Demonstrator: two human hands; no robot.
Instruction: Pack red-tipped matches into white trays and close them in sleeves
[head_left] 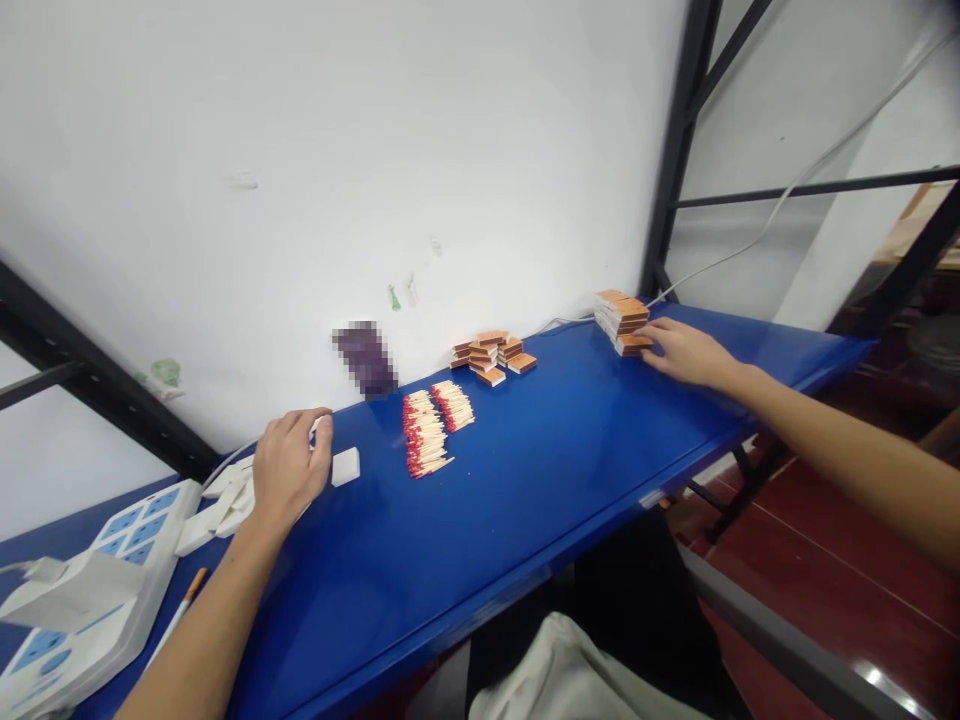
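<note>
On the right, my right hand (690,355) reaches to a stack of brown-and-white matchboxes (621,308). Its thumb and fingertips close on the end of a low matchbox (634,345) at the front of that stack. My left hand (289,465) is curled over white pieces that look like matchbox trays (236,500). A bit of white shows between its thumb and forefinger, but most of that piece is hidden by the hand. One more white tray (346,467) lies just right of the left hand. Two rows of red-tipped matches (426,435) lie between my hands.
A loose pile of matchboxes (491,355) sits near the wall. At the left are a white power strip (139,540) with a plug in it and a cigarette-like stick (184,605). A blurred-out dark patch (365,358) is by the wall. Black metal posts (679,140) frame the blue table (525,480).
</note>
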